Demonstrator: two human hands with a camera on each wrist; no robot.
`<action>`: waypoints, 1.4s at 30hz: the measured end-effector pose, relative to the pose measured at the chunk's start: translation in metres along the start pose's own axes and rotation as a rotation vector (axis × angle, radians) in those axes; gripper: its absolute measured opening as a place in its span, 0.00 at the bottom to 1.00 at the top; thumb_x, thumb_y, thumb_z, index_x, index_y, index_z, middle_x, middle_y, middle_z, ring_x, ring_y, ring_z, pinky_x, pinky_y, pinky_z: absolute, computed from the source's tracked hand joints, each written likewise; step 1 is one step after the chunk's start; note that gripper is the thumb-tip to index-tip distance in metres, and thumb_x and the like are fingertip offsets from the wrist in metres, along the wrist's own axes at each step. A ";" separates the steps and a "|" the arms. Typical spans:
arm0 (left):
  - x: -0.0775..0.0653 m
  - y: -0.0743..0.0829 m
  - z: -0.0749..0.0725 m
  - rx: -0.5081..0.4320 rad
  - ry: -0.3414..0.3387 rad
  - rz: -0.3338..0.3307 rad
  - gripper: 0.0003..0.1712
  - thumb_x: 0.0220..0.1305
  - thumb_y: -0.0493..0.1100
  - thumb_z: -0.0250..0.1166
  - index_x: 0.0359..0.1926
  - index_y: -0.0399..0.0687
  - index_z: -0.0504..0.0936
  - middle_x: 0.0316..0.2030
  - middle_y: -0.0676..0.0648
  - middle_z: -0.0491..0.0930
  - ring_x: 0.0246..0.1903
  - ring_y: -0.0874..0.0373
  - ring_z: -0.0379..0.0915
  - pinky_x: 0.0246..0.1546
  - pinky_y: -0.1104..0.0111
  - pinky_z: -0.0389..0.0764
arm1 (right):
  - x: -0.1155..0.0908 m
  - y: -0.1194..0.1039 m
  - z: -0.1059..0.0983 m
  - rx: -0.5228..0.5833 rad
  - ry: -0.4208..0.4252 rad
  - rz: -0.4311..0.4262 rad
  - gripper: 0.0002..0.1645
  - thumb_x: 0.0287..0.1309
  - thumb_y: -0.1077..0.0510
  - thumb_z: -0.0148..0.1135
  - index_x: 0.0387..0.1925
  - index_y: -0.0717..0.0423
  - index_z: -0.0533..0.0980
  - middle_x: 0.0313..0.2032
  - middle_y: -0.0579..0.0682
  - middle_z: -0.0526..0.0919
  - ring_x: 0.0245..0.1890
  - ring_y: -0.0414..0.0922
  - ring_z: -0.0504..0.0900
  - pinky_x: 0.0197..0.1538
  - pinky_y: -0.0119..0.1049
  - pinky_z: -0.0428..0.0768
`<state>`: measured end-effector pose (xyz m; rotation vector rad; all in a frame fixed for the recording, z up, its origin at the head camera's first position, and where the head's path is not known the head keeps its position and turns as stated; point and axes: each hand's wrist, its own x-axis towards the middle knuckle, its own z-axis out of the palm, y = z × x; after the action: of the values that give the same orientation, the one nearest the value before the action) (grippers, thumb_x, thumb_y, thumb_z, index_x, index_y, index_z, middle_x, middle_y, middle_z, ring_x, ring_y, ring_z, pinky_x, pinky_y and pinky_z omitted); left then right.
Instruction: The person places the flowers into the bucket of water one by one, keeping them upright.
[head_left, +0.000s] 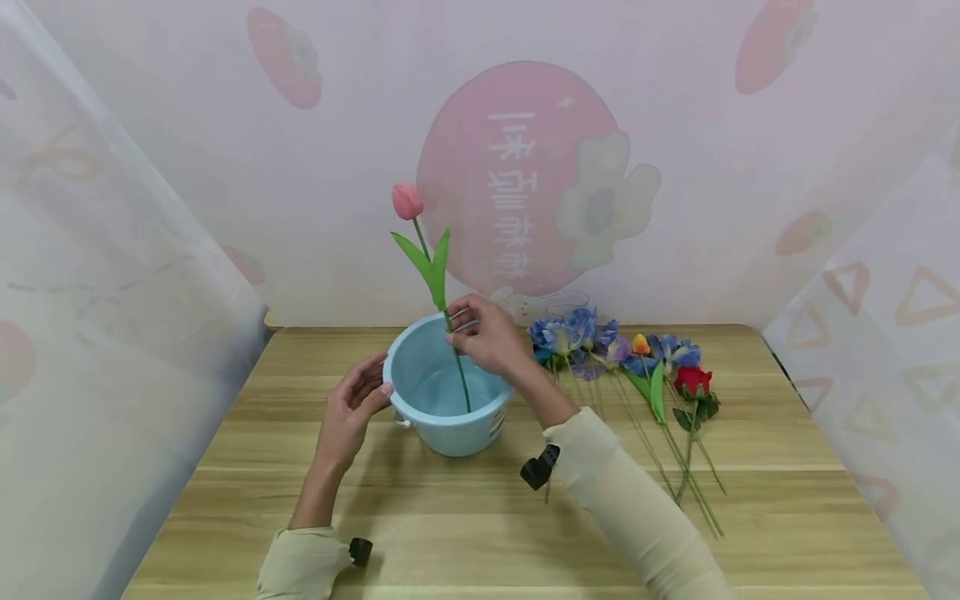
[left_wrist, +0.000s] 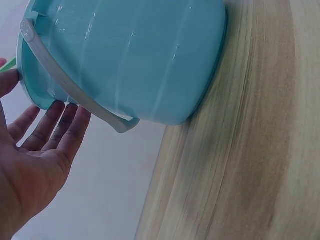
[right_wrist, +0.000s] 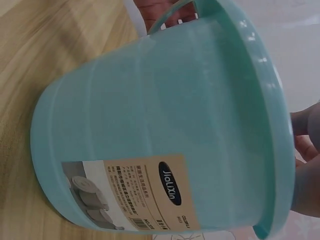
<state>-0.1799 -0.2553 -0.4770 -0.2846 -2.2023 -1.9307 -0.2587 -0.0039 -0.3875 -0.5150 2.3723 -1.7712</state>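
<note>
A pink tulip (head_left: 407, 202) with two green leaves stands tilted over the light blue bucket (head_left: 460, 433), its stem reaching down inside. My right hand (head_left: 487, 337) pinches the stem just under the leaves, above the bucket's far rim. Part of that hand shows past the rim in the right wrist view. At the bucket's left side, the spread fingers of my left hand (head_left: 352, 408) touch the outside near the rim, with the thumb at the rim's edge. The bucket's grey handle (left_wrist: 70, 85) hangs down beside these fingers. A paper label (right_wrist: 150, 192) is stuck to the bucket's wall.
Right of the bucket lie several blue and purple flowers (head_left: 573, 333), an orange tulip (head_left: 640, 344) and a red rose (head_left: 693, 380), stems toward the front. The wooden table (head_left: 450, 525) ends at a printed cloth backdrop (head_left: 352, 167). Black cameras sit at both cuffs.
</note>
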 end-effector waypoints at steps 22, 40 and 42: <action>0.000 -0.001 0.000 -0.010 0.001 0.002 0.30 0.79 0.37 0.62 0.77 0.38 0.70 0.69 0.29 0.74 0.60 0.61 0.81 0.53 0.73 0.89 | 0.017 0.012 0.022 -0.082 -0.166 0.137 0.20 0.65 0.70 0.71 0.58 0.60 0.79 0.49 0.58 0.85 0.39 0.48 0.89 0.40 0.38 0.93; 0.000 -0.001 0.000 0.004 0.015 -0.011 0.30 0.79 0.38 0.63 0.77 0.40 0.70 0.69 0.31 0.75 0.59 0.64 0.81 0.52 0.73 0.89 | 0.020 0.016 0.023 -0.194 -0.199 0.218 0.25 0.63 0.68 0.75 0.61 0.58 0.80 0.48 0.55 0.88 0.44 0.48 0.89 0.46 0.40 0.91; 0.000 -0.001 0.000 0.008 0.010 -0.010 0.30 0.79 0.38 0.63 0.77 0.40 0.70 0.69 0.31 0.75 0.59 0.64 0.81 0.52 0.73 0.89 | 0.019 0.015 0.022 -0.211 -0.189 0.205 0.26 0.63 0.65 0.76 0.61 0.56 0.80 0.50 0.54 0.88 0.46 0.48 0.89 0.44 0.37 0.90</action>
<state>-0.1798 -0.2550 -0.4778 -0.2626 -2.2085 -1.9243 -0.2722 -0.0260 -0.4067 -0.4250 2.3926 -1.3355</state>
